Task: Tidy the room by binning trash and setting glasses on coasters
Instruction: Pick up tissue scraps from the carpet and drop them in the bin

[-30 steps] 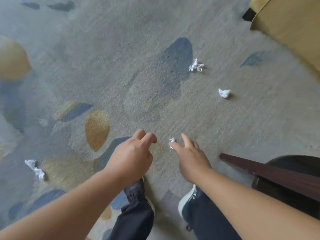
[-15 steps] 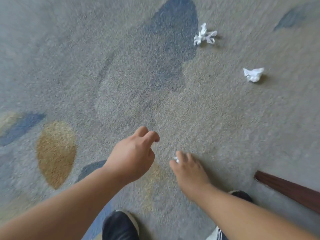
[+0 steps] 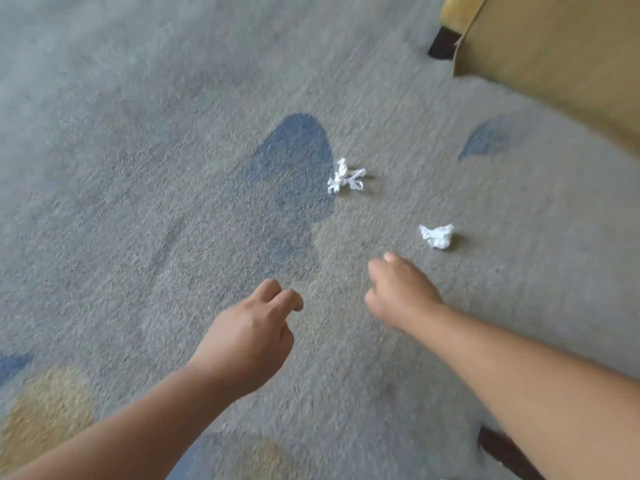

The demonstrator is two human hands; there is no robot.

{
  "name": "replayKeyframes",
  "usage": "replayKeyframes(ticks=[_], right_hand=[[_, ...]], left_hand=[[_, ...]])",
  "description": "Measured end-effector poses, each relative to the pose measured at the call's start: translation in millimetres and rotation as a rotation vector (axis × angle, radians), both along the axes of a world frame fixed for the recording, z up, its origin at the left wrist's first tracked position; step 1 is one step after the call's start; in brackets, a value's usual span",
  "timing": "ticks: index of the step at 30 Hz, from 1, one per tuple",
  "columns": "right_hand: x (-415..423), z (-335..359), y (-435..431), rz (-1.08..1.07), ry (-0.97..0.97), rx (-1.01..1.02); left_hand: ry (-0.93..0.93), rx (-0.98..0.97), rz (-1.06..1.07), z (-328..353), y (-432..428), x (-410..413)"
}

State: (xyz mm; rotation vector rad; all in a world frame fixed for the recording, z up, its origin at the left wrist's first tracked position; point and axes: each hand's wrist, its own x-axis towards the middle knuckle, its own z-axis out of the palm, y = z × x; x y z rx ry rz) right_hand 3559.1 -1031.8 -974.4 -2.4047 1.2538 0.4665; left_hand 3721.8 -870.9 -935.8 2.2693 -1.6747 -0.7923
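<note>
Two paper wads lie on the carpet (image 3: 138, 168) — round wad (image 3: 437, 236) just beyond the right hand (image 3: 398, 292), spiky wad (image 3: 344, 177) farther off. Both look light, soft; a pinch anywhere should do. The left hand (image 3: 249, 337) hangs loosely curled, empty; whether the curled right hand holds anything is hidden.

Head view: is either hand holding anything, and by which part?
The left hand hangs loosely curled, nothing in it. The right hand is curled with its palm hidden, so cannot tell.
</note>
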Motion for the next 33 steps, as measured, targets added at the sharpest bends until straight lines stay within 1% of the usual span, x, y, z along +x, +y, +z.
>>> replayKeyframes(ticks=[6, 10, 13, 15, 18, 21, 24, 29, 33], right_hand=[[-23.9, 61.7, -63.3, -0.109, 0.009, -0.057], [-39.8, 85.9, -82.0, -0.171, -0.116, -0.075], [-47.6, 103.1, -84.8, -0.244, -0.233, -0.009], [-51.1, 110.7, -87.3, -0.301, -0.274, 0.043], [-53.3, 96.8, -97.4, -0.371, -0.286, 0.095], [-51.8, 61.4, -108.3, -0.466, -0.239, 0.130], [-48.5, 15.4, -114.9, -0.526, -0.150, 0.156], [-45.2, -49.8, -114.9, -0.406, 0.034, 0.181], [-48.1, -65.7, -112.8, -0.368, 0.082, 0.010]], left_hand=[[-0.048, -0.038, -0.036, 73.1, -49.6, 2.1], [-0.111, -0.042, -0.044, 136.5, -85.4, 4.2], [-0.117, -0.006, -0.024, 173.4, -106.7, 2.1], [-0.112, 0.024, -0.022, 184.0, -120.1, 0.3], [-0.099, 0.034, -0.027, 168.9, -145.6, -0.2], [-0.062, 0.049, -0.053, 123.9, -172.3, 0.8], [-0.014, 0.063, -0.092, 73.2, -196.1, 5.2], [-0.012, 0.070, -0.126, 5.7, -228.7, 16.7], [0.002, 0.083, -0.129, -27.1, -241.5, 23.5]])
